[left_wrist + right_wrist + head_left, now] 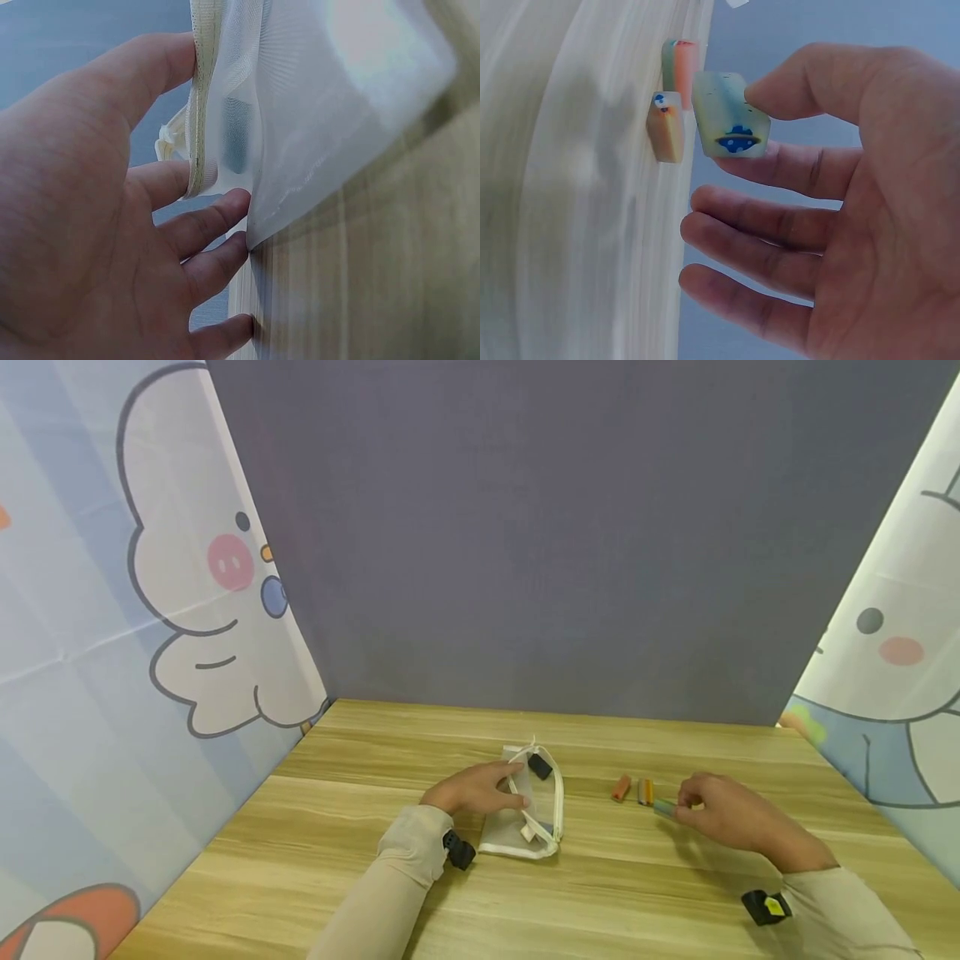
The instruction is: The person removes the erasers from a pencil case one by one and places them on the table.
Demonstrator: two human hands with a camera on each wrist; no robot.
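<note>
A white mesh zip pouch (504,831) lies on the table with its mouth spread. My left hand (476,787) touches the zipped edge (198,97), thumb and fingers spread along it; the thumb and index tips are hidden behind the edge. Inside the pouch sits a small black thing (540,766), also seen dimly through the mesh. My right hand (722,810) pinches a pale blue-green eraser (731,112) with a blue saucer print between thumb and index finger. Beside it stand an orange-yellow eraser (647,792) and a red one (621,788).
The wooden table (300,860) carries everything. A grey panel (525,543) rises at its back edge, and cartoon-printed cloths (90,568) hang at both sides. Black wrist cameras (765,907) are strapped near both sleeves.
</note>
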